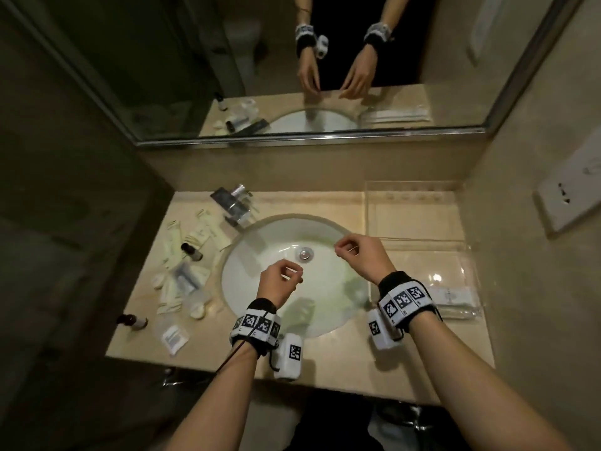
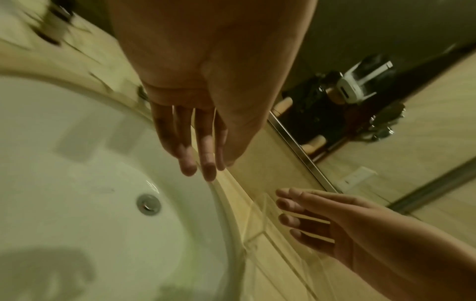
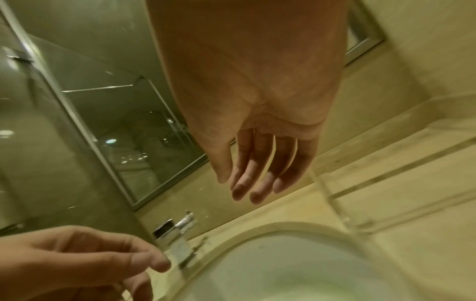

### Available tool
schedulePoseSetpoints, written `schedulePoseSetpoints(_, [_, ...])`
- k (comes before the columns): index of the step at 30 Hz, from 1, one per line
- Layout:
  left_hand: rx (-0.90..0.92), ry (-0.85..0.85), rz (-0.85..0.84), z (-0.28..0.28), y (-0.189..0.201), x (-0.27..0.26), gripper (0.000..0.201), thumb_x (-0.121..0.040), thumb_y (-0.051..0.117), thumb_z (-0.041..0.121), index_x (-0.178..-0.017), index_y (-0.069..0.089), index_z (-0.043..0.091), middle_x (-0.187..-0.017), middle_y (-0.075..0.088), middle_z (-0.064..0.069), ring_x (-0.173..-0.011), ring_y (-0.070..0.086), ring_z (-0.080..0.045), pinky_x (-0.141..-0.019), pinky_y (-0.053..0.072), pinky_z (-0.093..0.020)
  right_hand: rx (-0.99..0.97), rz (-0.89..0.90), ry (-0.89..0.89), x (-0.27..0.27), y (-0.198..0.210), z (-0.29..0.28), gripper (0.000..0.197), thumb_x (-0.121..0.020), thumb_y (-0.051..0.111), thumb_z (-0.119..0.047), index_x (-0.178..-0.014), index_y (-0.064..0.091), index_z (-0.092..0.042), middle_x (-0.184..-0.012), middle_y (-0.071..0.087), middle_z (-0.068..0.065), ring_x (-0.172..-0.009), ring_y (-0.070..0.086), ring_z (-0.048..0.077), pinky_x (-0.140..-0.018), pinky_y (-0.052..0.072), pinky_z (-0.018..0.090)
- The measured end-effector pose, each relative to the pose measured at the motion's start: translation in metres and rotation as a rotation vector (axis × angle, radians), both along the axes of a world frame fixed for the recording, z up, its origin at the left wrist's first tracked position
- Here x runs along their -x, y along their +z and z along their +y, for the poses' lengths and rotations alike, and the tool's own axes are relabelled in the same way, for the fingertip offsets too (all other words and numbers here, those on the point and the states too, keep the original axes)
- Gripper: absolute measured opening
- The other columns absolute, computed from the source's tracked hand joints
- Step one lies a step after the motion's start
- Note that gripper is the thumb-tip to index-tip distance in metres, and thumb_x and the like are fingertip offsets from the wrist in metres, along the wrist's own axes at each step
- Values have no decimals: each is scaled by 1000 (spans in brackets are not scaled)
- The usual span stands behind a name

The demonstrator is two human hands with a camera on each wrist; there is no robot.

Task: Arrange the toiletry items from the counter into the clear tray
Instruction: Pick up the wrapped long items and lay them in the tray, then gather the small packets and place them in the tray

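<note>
**Both hands empty above the sink**

The left hand (image 1: pixel 280 280) hangs over the near side of the sink (image 1: pixel 260 242), fingers (image 2: pixel 189 160) loosely extended, holding nothing. The right hand (image 1: pixel 361 253) is over the sink's right rim, fingers (image 3: pixel 257 183) relaxed and also empty. The toiletry items (image 1: pixel 185 255) lie scattered on the counter left of the sink, well apart from both hands. The clear tray (image 1: pixel 419 203) stands right of the sink, just beside the right hand.
</note>
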State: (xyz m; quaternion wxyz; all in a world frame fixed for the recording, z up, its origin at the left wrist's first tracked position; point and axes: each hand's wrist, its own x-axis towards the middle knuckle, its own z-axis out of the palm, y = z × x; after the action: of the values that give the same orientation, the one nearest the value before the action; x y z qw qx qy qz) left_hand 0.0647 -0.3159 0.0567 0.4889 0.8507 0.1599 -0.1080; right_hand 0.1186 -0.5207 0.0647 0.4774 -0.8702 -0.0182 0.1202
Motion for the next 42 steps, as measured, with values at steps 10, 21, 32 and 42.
schedulePoseSetpoints(10, [-83, 299, 25, 110, 15, 80, 9, -87, 64, 15, -92, 68, 8, -74, 70, -8, -52, 57, -4, -48, 43, -12, -20, 12, 351, 23, 16, 138, 9, -87, 67, -19, -90, 72, -13, -86, 74, 0, -78, 65, 14, -71, 49, 19])
schedulePoseSetpoints(21, [-89, 448, 101, 224, 0, 118, 5, -83, 65, 14, -81, 68, 18, -65, 68, 5, -62, 63, -8, -64, 52, -27, 51, 47, 482, 44, 7, 255, 11, -87, 67, -17, -93, 73, -10, -85, 74, 3, -80, 66, 16, -65, 46, 18])
schedulePoseSetpoints(32, [-13, 548, 321, 314, -57, 132, 20, -73, 78, 17, -79, 59, 14, -73, 64, 0, -78, 64, -22, -78, 53, -28, 185, 150, 363, 56, -39, 348, 8, -86, 70, -18, -91, 71, -12, -85, 70, 0, -80, 65, 15, -68, 50, 18])
schedulePoseSetpoints(42, [-50, 652, 357, 327, -83, 136, 59, -57, 89, 35, -94, 51, 10, -109, 55, -11, -101, 57, -30, -86, 52, -40, 417, 230, 145, 56, -79, 387, 60, -71, 82, -40, -115, 52, -13, -115, 60, 9, -108, 59, 28, -94, 49, 41])
